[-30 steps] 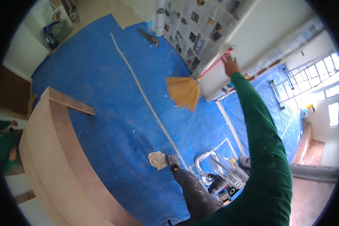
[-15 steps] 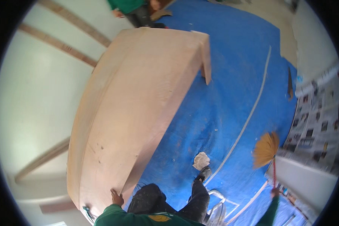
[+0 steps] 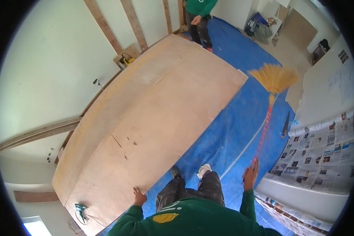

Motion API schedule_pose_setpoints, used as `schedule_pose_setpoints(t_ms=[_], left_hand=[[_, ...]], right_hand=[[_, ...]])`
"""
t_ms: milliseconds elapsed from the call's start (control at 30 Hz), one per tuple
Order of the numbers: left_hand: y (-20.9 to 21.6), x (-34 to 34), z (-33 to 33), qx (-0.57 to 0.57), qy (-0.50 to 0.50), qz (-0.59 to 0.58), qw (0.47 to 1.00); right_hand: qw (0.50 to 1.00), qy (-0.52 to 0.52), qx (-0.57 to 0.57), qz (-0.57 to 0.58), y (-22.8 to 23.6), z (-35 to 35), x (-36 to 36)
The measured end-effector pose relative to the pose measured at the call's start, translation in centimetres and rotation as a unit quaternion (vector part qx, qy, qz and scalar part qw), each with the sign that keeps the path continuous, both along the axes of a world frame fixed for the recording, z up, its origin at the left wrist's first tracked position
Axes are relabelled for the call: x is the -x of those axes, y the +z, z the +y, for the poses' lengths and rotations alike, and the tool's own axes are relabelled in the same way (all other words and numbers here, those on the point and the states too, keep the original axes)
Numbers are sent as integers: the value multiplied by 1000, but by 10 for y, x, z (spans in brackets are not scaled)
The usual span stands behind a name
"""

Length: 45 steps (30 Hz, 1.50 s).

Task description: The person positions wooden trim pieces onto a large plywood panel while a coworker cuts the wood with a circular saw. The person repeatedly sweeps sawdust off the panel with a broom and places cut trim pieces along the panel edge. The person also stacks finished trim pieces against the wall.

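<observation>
My right hand [image 3: 249, 177] is closed around the red handle of a straw broom [image 3: 272, 80]. The fan of yellow bristles points away from me, raised toward the far right and slightly blurred. My left hand [image 3: 139, 196] lies flat, fingers apart, on the near right edge of a large plywood panel structure [image 3: 153, 114]. Dark marks spot the wood ahead of that hand. A green power drill [image 3: 81, 211] with a cord rests on the panel, left of my left hand.
A person [image 3: 200, 19] in a green top stands beyond the panel's far end. Blue sheeting [image 3: 228, 137] covers the floor. A handsaw [image 3: 286, 125] lies at the right, near a newspaper-covered ledge [image 3: 318, 153]. Timber strips [image 3: 39, 133] lean at the left; a yellow tool [image 3: 127, 61] sits beyond the panel.
The broom has swung up and forward from low at my right side, bristles now pointing away. My left hand stays on the panel edge. My view has shifted, showing more of the room.
</observation>
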State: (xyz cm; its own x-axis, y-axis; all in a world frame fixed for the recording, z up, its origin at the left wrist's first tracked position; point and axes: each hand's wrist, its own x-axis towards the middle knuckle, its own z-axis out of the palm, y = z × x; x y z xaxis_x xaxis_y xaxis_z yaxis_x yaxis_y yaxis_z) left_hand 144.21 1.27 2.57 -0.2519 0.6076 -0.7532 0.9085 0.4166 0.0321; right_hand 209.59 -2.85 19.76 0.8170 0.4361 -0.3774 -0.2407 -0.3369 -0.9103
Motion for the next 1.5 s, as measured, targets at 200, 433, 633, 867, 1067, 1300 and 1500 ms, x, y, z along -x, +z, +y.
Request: schedule_pose_setpoints(t_ms=[200,433,633,867,1067,1300,1500], left_hand=[[51,49,44,-3,-51,-76,996],[110,64,-113,-143,210,-61,965],[111,-28,-299,54,443,-194,874],[105,-79,-375,-85,470,-257,840],[94,-43,-425,-136,586,-256,757],[110,38,-534,-130,726,-236,633],[155,103,-594,-236,718,-196,625]], right_hand=[[963,202,-100,-149,-4,299,-54],[872,420,97,-232,-76,556,-95],[815,529,107,-210,-62,542,-53],[769,620,120,-100,-7,463,120],[740,668,80,-4,-6,361,323],[704,700,90,79,-8,240,549],[663,748,40,-5,-39,161,752]])
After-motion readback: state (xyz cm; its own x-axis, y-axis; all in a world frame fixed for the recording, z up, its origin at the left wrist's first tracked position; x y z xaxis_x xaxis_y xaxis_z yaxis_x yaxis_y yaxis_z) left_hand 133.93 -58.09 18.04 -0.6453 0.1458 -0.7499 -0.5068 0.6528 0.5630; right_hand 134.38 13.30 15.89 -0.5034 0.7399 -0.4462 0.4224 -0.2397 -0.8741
